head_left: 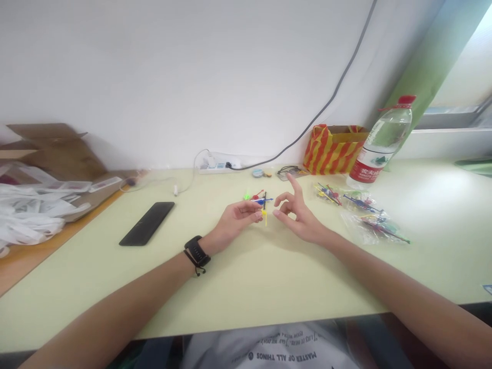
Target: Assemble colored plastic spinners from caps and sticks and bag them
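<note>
My left hand, with a black watch on its wrist, pinches a small yellow plastic piece with a thin stem between thumb and fingertips. The stem points down toward the table. My right hand is just to the right, fingers apart and index finger raised, holding nothing that I can see. Behind the left fingertips lies a small group of thin plastic pieces in green, red, blue and black. The fingers partly hide them, and their exact kind is too small to tell.
Bagged colourful plastic pieces lie to the right, near a water bottle and a striped bag. A black phone lies left. At the wall is a power strip; a cardboard box with white strips stands far left.
</note>
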Available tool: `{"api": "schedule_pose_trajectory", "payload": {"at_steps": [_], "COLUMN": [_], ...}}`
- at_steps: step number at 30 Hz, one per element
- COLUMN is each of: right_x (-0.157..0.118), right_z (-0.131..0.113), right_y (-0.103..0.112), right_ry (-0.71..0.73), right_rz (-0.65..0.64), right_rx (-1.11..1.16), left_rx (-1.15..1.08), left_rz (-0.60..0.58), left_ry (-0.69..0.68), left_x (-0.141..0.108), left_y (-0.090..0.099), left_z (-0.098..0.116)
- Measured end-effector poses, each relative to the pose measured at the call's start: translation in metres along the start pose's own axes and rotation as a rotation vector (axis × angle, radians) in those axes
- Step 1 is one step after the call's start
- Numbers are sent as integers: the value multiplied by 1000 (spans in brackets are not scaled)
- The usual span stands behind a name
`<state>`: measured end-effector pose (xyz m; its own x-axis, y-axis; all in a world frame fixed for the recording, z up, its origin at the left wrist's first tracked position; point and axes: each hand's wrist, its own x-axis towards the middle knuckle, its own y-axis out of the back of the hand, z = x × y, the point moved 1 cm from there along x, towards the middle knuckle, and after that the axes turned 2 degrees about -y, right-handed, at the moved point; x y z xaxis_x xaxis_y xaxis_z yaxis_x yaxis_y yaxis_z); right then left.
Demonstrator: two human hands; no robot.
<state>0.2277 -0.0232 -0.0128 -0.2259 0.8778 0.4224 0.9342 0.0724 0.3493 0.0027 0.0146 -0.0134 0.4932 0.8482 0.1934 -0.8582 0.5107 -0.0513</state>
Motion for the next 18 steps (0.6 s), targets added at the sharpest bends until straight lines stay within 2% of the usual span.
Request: {"api": "schedule_pose_trajectory", "payload": {"at_steps": [2, 5, 6, 12, 18], "right_x": [0, 2, 2, 7, 6], "right_z": [-1, -3, -4, -5, -1], "right_y": [0, 4, 6, 9, 2], "right_ry": [-68, -161, -176, -205, -179], "right_rz": [-94, -313, -336, -139, -131], "right_rx": [16, 80, 115, 191, 242], "left_rx": [3, 18, 23, 34, 70], "left_rz": [-1, 29, 40, 46, -38], "left_ry": [-5, -27, -31, -15, 29], "left_x": [0, 0, 1, 1, 0], "left_y": [-1, -1, -2, 0, 0], "left_z": [1, 3, 3, 2, -3]}}
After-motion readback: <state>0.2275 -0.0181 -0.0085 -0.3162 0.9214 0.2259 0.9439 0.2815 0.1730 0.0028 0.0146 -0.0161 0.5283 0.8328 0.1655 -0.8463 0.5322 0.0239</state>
